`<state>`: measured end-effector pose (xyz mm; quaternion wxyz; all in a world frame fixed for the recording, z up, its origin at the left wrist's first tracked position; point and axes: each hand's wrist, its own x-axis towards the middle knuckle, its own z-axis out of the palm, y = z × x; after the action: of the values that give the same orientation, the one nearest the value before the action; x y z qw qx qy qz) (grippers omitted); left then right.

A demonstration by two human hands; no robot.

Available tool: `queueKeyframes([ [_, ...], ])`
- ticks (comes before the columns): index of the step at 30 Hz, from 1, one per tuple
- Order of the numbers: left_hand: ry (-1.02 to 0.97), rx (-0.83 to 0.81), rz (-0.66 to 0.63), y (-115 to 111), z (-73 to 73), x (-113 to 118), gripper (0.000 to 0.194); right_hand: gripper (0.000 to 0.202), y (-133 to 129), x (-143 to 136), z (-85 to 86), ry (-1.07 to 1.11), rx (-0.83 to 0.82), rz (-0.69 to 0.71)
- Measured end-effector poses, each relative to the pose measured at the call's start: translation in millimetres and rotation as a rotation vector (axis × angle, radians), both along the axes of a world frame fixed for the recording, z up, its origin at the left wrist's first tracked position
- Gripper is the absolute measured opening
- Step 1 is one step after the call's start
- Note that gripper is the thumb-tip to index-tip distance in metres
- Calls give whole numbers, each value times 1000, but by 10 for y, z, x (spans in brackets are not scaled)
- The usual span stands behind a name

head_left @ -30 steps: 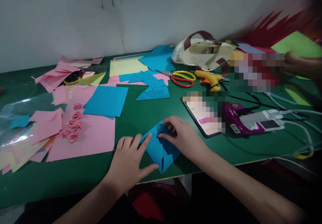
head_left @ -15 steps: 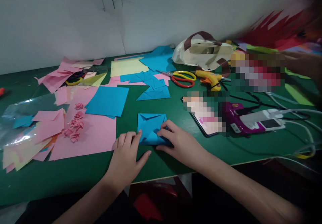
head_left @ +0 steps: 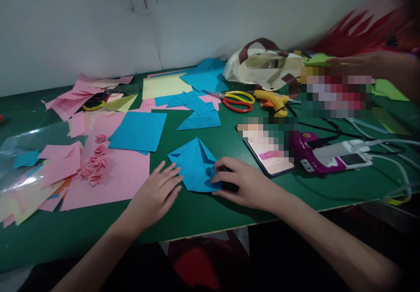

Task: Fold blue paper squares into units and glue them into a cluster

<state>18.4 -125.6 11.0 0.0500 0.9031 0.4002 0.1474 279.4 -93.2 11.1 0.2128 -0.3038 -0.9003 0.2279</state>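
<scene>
A folded sheet of blue origami paper point(head_left: 196, 167) lies on the green table in front of me, turned so one corner points away, with creased flaps along its upper edges. My right hand point(head_left: 241, 180) has its fingers and thumb bent round the paper's lower right corner. Beside the left edge, my left hand point(head_left: 155, 196) rests with fingers stretched out, the tips at or just touching the paper. Beyond it are a flat stack of blue squares point(head_left: 138, 131) and a folded blue piece point(head_left: 200, 119).
Scissors point(head_left: 238, 102), a yellow glue gun point(head_left: 272, 102), a phone point(head_left: 267, 152) and a purple power strip point(head_left: 311, 152) with cables lie to the right. Pink paper roses point(head_left: 97, 163) sit on pink paper at left. Behind stands a cloth bag point(head_left: 265, 67). Another person's hand point(head_left: 370, 62) holds green paper.
The blue paper has turned from square-on to corner-up, and its top has opened out somewhat. My left hand has shifted left with fingers straighter. The other person's hand has moved left.
</scene>
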Motion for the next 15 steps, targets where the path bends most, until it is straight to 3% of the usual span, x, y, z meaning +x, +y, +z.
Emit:
queueKeyframes([
  [5, 74, -36, -176, -64, 37, 3, 30, 13, 0, 22, 9, 53, -151, -58],
  [15, 95, -117, -177, -142, 87, -4, 35, 12, -71, -160, -30, 124, -146, -277],
])
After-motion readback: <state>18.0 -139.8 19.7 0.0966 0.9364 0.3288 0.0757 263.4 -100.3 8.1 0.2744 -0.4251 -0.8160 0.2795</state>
